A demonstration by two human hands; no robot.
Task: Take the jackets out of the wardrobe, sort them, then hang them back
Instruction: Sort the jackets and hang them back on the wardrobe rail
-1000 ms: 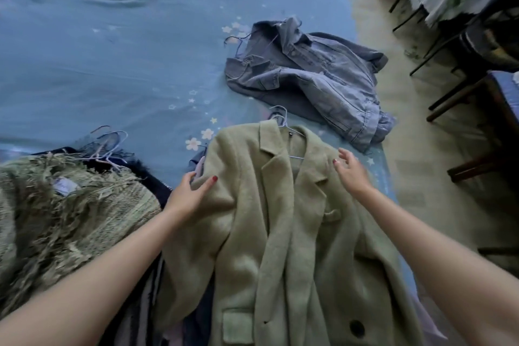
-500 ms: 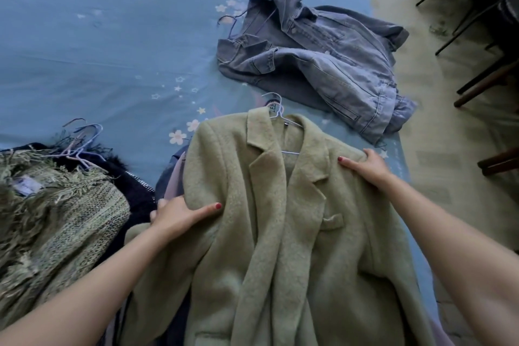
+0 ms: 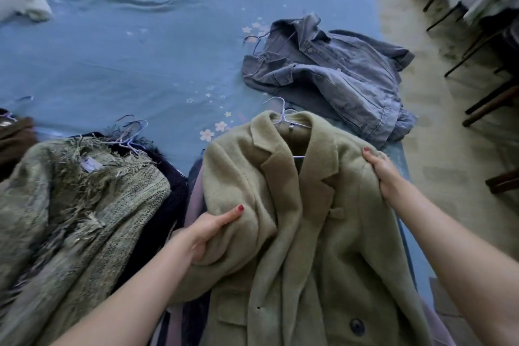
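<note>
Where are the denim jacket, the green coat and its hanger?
Denim jacket point(image 3: 341, 76): head view, on its front panel.
Green coat point(image 3: 317, 236): head view, on its front.
Hanger point(image 3: 281, 112): head view, on its hook.

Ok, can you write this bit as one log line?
step: sorting | left hand: grips green coat sleeve | right hand: grips its shoulder | denim jacket: on bed

You have a pale green coat point(image 3: 309, 233), a grey-blue denim jacket point(image 3: 337, 76), and a blue bedsheet point(image 3: 140, 59) with white flowers.
</note>
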